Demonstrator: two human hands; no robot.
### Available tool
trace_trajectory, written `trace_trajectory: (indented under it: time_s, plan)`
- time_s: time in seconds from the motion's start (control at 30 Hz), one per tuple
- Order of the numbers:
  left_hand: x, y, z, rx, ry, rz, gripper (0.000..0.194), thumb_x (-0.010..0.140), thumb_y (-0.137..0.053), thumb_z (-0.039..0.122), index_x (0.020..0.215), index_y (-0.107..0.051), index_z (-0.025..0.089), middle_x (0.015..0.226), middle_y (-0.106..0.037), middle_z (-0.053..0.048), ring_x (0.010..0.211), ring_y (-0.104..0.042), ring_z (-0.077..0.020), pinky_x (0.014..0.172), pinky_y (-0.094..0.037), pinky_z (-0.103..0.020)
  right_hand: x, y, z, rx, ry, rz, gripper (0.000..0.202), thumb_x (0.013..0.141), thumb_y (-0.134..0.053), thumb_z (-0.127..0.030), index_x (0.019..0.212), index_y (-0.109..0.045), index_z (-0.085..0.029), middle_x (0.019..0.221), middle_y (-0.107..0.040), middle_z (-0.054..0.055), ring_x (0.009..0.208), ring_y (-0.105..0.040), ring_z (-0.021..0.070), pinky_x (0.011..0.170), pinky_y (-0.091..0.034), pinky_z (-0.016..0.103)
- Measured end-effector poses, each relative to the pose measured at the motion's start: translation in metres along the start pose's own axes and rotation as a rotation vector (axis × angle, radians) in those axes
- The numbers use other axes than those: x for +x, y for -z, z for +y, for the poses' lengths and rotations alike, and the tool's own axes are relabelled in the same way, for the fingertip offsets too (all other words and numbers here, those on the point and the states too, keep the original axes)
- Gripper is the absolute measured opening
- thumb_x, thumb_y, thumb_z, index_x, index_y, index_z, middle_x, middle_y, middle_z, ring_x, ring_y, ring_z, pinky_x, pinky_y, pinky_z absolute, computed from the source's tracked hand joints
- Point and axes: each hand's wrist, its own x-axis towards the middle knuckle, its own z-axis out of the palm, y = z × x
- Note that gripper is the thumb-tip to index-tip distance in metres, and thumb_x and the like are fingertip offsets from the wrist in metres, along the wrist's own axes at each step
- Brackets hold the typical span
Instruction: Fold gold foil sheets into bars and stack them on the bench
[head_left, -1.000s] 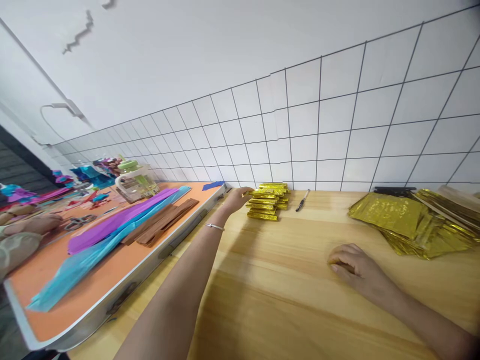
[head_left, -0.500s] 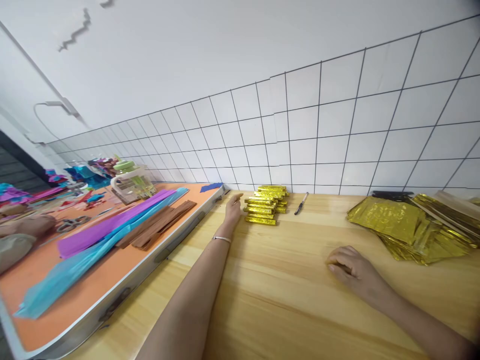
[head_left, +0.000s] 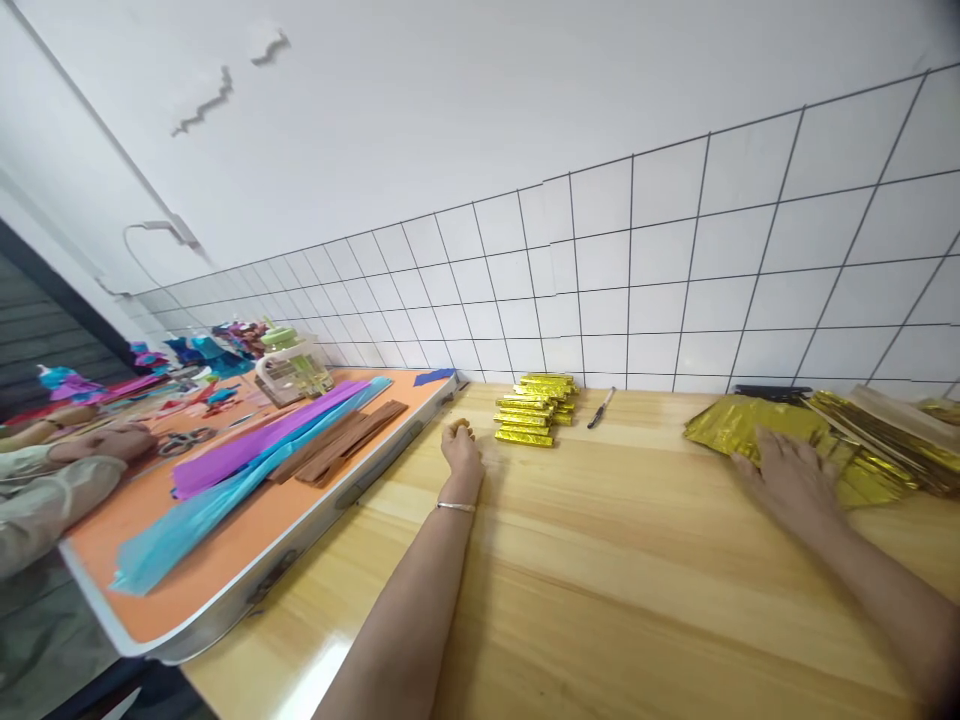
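Observation:
My left hand rests on the wooden table just left of a stack of rolled gold foil pieces; its fingers are curled, and whether anything is inside them is hidden. On the right, my right hand lies with fingers spread on flat gold foil sheets. More gold foil sheets are piled just beyond that hand. A pen lies between the rolls and the sheets.
At the left, an orange board with a raised pale rim bears purple, blue and brown strips, scissors and a green-lidded bottle. Another person's hands are at its far left. A tiled wall stands behind.
My right hand has moved right and forward onto the gold sheets, and its fingers have spread. My left hand has drawn back slightly from beside the rolls and curled. The view has shifted left.

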Motion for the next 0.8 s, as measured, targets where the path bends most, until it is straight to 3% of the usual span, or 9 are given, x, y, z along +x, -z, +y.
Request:
trace_trajectory:
  time_s: [0.1, 0.23, 0.33, 0.47, 0.57, 0.7, 0.8]
  plan:
    - [-0.027, -0.021, 0.007, -0.048, -0.002, -0.049, 0.031, 0.089, -0.049, 0.032, 0.114, -0.05, 0.014, 0.11, -0.054, -0.008, 0.093, -0.057, -0.0179, 0.078, -0.05, -0.037, 0.0, -0.012, 0.009, -0.028, -0.046, -0.126, 0.06, 0.083, -0.036, -0.052, 0.13, -0.039, -0.015, 0.12, -0.053, 0.02, 0.107, -0.043, 0.0395, 0.083, -0.028, 0.056]
    - [-0.065, -0.05, 0.025, -0.081, -0.068, -0.283, 0.025, 0.089, -0.042, 0.028, 0.109, -0.053, 0.018, 0.103, -0.057, -0.004, 0.081, -0.056, -0.0108, 0.07, -0.046, -0.023, 0.0, -0.014, 0.008, -0.083, -0.086, -0.156, 0.067, 0.079, -0.037, -0.059, 0.13, -0.039, -0.015, 0.117, -0.052, 0.022, 0.106, -0.043, 0.0396, 0.082, -0.029, 0.054]
    - [-0.09, -0.058, 0.04, -0.058, -0.109, -0.596, 0.024, 0.084, -0.048, 0.029, 0.103, -0.057, 0.018, 0.092, -0.061, -0.002, 0.071, -0.055, -0.0085, 0.067, -0.045, -0.021, 0.002, -0.012, 0.009, -0.102, -0.103, -0.152, 0.067, 0.077, -0.04, -0.062, 0.126, -0.044, -0.016, 0.111, -0.054, 0.023, 0.105, -0.044, 0.04, 0.082, -0.028, 0.053]
    - [-0.116, -0.055, 0.053, 0.051, -0.109, -1.08, 0.026, 0.076, -0.061, 0.033, 0.093, -0.064, 0.014, 0.073, -0.062, -0.002, 0.057, -0.052, -0.0083, 0.057, -0.043, -0.021, 0.003, -0.01, 0.01, -0.073, -0.111, -0.155, 0.062, 0.074, -0.045, -0.063, 0.113, -0.054, -0.017, 0.104, -0.057, 0.022, 0.1, -0.047, 0.0401, 0.079, -0.03, 0.053]
    - [-0.123, -0.052, 0.056, 0.141, -0.11, -1.323, 0.03, 0.07, -0.067, 0.035, 0.089, -0.066, 0.011, 0.061, -0.059, -0.001, 0.051, -0.05, -0.0087, 0.051, -0.04, -0.021, 0.001, -0.003, 0.009, -0.057, -0.109, -0.152, 0.055, 0.079, -0.037, -0.062, 0.105, -0.057, -0.018, 0.098, -0.06, 0.018, 0.095, -0.05, 0.0366, 0.076, -0.033, 0.049]
    - [-0.12, -0.052, 0.056, 0.2, -0.139, -1.403, 0.038, 0.076, -0.061, 0.041, 0.099, -0.063, 0.011, 0.062, -0.058, -0.001, 0.053, -0.049, -0.0084, 0.051, -0.037, -0.02, -0.001, 0.004, 0.007, -0.042, -0.118, -0.127, 0.046, 0.085, -0.031, -0.053, 0.098, -0.058, -0.018, 0.087, -0.062, 0.014, 0.085, -0.054, 0.0307, 0.072, -0.036, 0.043]
    - [-0.117, -0.053, 0.055, 0.219, -0.16, -1.407, 0.041, 0.079, -0.057, 0.043, 0.104, -0.06, 0.011, 0.067, -0.058, -0.002, 0.057, -0.05, -0.0086, 0.054, -0.038, -0.019, -0.003, 0.005, 0.006, -0.033, -0.143, -0.084, 0.038, 0.085, -0.035, -0.042, 0.105, -0.056, -0.017, 0.085, -0.063, 0.013, 0.08, -0.055, 0.0287, 0.07, -0.036, 0.04]
